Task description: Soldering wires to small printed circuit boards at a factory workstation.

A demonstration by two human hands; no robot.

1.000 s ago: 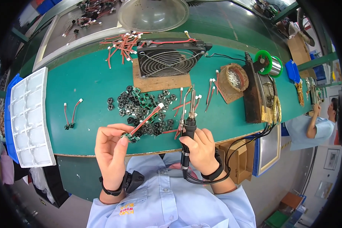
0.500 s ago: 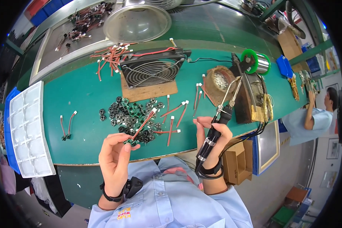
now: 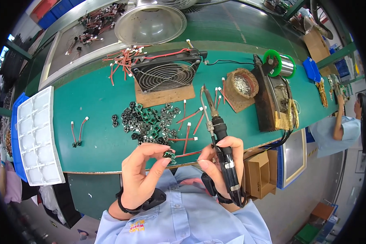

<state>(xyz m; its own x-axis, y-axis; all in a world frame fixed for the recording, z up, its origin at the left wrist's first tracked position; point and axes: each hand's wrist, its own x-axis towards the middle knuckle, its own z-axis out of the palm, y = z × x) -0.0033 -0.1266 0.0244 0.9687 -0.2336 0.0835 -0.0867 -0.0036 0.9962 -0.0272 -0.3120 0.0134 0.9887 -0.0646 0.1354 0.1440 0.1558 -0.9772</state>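
Note:
My left hand (image 3: 144, 171) pinches a small green circuit board (image 3: 169, 155) between thumb and fingertips, near the table's front edge. A red-and-black wire lead (image 3: 187, 154) runs from that board toward my right fingertips, which pinch its other end. My right hand (image 3: 210, 164) also grips a black soldering iron (image 3: 221, 129), its tip pointing up and away from me. Beyond my left hand lies a pile of small black and green boards (image 3: 144, 121). Several loose wire leads (image 3: 186, 138) with white connectors lie right of the pile.
A black fan (image 3: 166, 73) stands on a wooden board behind the pile. At right are a round solder dish (image 3: 243, 83), an iron stand (image 3: 266, 101) and a solder spool (image 3: 286, 66). A white compartment tray (image 3: 36, 134) is far left, near two wired boards (image 3: 78, 143). Another person sits far right.
My left hand has moved right with the board, which is turned so its lead points right. My right fingers now pinch the lead's end, and the iron's tip has swung left.

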